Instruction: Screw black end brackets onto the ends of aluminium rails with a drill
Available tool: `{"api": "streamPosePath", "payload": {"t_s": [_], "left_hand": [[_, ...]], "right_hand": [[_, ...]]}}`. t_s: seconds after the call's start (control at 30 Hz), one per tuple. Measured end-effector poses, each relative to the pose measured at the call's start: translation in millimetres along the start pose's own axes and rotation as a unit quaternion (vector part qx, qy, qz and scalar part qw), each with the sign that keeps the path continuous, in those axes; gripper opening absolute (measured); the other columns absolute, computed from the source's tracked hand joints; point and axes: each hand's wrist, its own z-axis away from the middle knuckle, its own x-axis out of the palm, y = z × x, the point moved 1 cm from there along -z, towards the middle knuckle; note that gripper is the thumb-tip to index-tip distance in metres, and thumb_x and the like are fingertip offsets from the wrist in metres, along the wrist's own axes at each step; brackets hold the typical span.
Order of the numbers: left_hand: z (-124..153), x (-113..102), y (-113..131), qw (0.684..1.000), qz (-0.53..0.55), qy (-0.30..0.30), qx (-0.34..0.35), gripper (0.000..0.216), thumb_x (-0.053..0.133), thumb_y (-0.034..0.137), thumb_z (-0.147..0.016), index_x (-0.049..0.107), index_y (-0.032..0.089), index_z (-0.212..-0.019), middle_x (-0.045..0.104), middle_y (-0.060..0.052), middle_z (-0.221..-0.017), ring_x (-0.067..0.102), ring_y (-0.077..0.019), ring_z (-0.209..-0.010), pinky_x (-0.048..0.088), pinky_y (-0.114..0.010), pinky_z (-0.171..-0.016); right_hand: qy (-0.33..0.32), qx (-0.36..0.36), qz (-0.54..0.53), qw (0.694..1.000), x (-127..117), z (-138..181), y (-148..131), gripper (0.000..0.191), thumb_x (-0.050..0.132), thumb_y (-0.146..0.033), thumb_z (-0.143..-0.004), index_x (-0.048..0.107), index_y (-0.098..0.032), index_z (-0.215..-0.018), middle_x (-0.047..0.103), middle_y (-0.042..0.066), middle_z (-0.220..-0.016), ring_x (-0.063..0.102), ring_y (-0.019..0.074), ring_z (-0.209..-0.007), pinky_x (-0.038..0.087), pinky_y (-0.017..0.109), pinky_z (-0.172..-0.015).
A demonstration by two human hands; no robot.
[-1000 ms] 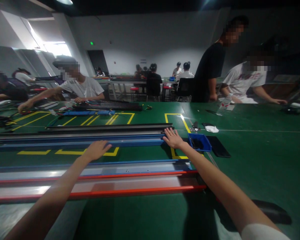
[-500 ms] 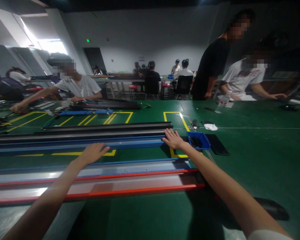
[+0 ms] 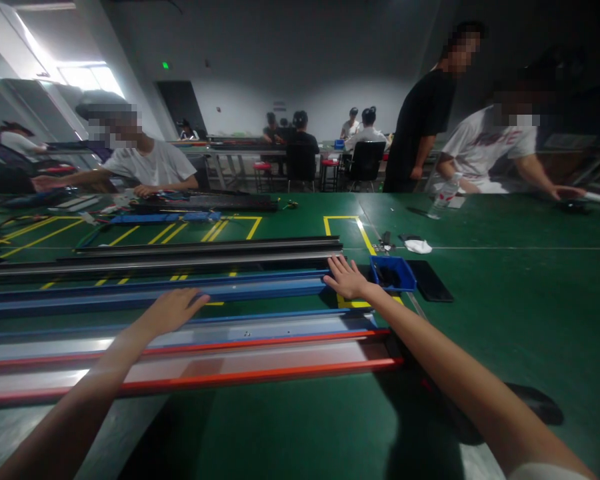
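Observation:
A long blue rail [image 3: 270, 288] lies across the green table in front of me. My left hand [image 3: 174, 311] rests against its near side, palm down with fingers stretched out. At the rail's right end lies my right hand [image 3: 349, 279], fingers spread; its fingertips reach close to the end of a black rail [image 3: 260, 259] behind. Neither hand is wrapped around anything. Nearer to me are a silver channel with blue edges [image 3: 310, 325] and another with red edges [image 3: 280, 365], both under my left forearm.
A blue bin [image 3: 414, 283] with dark pieces stands right of my right hand, next to a black phone-like slab [image 3: 433, 280]. Behind are white tissue [image 3: 419, 247] and a plastic bottle [image 3: 441, 198]. Wires and parts lie far left. People sit and stand across the table.
The blue rail and both hands have come slightly toward me, widening the gap to the black rails and covering more of the yellow line. The view has tilted a little.

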Motion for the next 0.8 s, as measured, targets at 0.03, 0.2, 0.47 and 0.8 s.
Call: {"api": "streamPosePath", "payload": {"t_s": [0.03, 0.2, 0.47, 0.8], "left_hand": [[2.2, 0.3, 0.1, 1.000, 0.002, 0.002, -0.002, 0.078, 0.023, 0.067, -0.098, 0.067, 0.011, -0.129, 0.068, -0.018, -0.131, 0.062, -0.0345, -0.123, 0.045, -0.046, -0.107], [11.9, 2.0, 0.1, 1.000, 0.006, 0.009, -0.002, 0.077, 0.026, 0.067, -0.097, 0.068, 0.013, -0.130, 0.068, -0.016, -0.133, 0.061, -0.0337, -0.126, 0.044, -0.045, -0.110], [24.8, 0.9, 3.3, 1.000, 0.005, 0.003, -0.008, 0.077, 0.026, 0.067, -0.097, 0.071, 0.011, -0.127, 0.071, -0.017, -0.128, 0.064, -0.0369, -0.121, 0.046, -0.048, -0.106], [33.2, -12.2, 21.5, 0.995, -0.044, -0.053, -0.069, 0.076, 0.019, 0.064, -0.097, 0.076, 0.018, -0.120, 0.078, -0.017, -0.102, 0.072, -0.0401, -0.100, 0.052, -0.048, -0.088]], "right_hand": [[-0.004, 0.000, -0.001, 1.000, 0.3, 2.0, -0.4, 0.087, 0.012, -0.067, -0.099, 0.006, -0.010, -0.165, 0.001, 0.011, -0.172, -0.005, 0.0300, -0.158, 0.001, 0.053, -0.126], [-0.018, 0.003, -0.004, 1.000, 1.0, 12.1, -4.2, 0.087, 0.015, -0.067, -0.099, 0.007, -0.011, -0.165, 0.000, 0.010, -0.172, -0.006, 0.0299, -0.157, 0.000, 0.053, -0.126], [-0.035, 0.008, -0.014, 0.999, 1.2, 30.3, -11.3, 0.085, 0.016, -0.066, -0.099, 0.004, -0.014, -0.165, -0.001, 0.009, -0.171, -0.008, 0.0302, -0.157, -0.001, 0.053, -0.126], [-0.057, 0.025, -0.012, 0.998, -0.8, 46.5, -20.1, 0.087, 0.015, -0.066, -0.100, 0.004, -0.009, -0.165, -0.005, 0.012, -0.171, -0.009, 0.0307, -0.156, -0.001, 0.053, -0.126]]}}
